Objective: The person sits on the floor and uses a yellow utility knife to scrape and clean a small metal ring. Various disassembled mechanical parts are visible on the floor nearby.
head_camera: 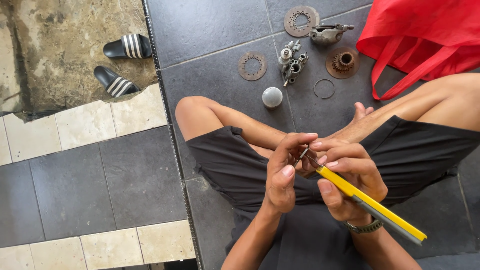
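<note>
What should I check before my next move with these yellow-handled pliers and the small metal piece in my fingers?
1. Right hand grip on the yellow-handled pliers: wrapped round the handles, ok.
2. Left hand on the small metal piece: pinched at the fingertips, ok.
3. Plier tips on the piece: hidden by fingers, cannot tell.
4. Rusty round toothed discs, grey metal carburettor-like part and thin wire ring: laid apart on the dark tile floor, ok.
5. Small grey dome cap: sits close to the knee, could get knocked, not ok.
</note>
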